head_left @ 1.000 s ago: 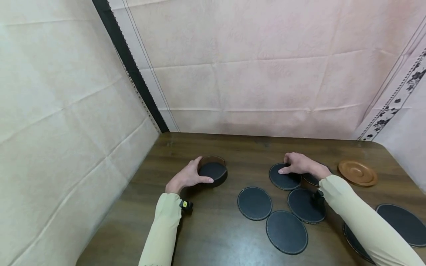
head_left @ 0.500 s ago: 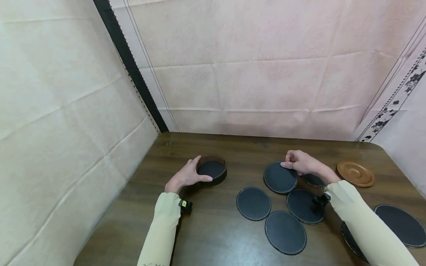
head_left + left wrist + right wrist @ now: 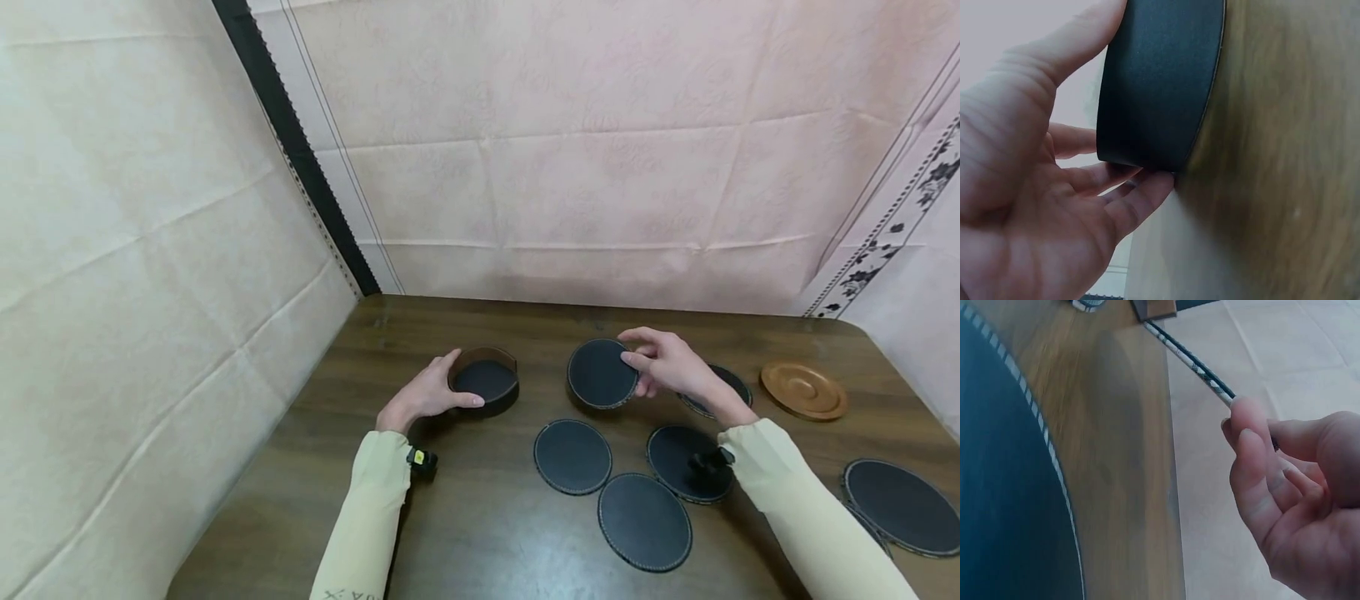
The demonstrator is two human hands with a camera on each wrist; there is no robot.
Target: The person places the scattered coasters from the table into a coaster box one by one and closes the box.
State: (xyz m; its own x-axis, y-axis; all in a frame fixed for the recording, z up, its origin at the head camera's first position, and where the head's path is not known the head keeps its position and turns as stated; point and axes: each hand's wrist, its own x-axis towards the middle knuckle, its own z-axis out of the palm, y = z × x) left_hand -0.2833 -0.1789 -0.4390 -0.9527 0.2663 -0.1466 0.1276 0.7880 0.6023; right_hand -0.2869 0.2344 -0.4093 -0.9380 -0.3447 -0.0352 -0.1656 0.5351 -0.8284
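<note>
In the head view my left hand (image 3: 426, 393) grips a round coaster holder (image 3: 504, 403), brown inside with a dark outer wall, on the table. The left wrist view shows the thumb on one side of the holder (image 3: 1154, 81) and the fingertips at its lower edge. My right hand (image 3: 667, 367) pinches a round dark coaster (image 3: 598, 375) by its edge, tilted above the table and apart from the holder. This coaster (image 3: 1194, 367) appears edge-on in the right wrist view, its rim stitched in a light thread.
Several dark coasters lie about: one coaster (image 3: 573, 457) left, one coaster (image 3: 645, 522) in front, one coaster (image 3: 678, 458) under the right wrist, and a larger disc (image 3: 903, 507) at far right. A brown wooden disc (image 3: 806, 391) lies behind them. A cloth-covered wall (image 3: 570, 208) borders the table (image 3: 480, 508).
My right hand has lifted the coaster off the table and carried it left toward the holder. The left hand stays on the holder.
</note>
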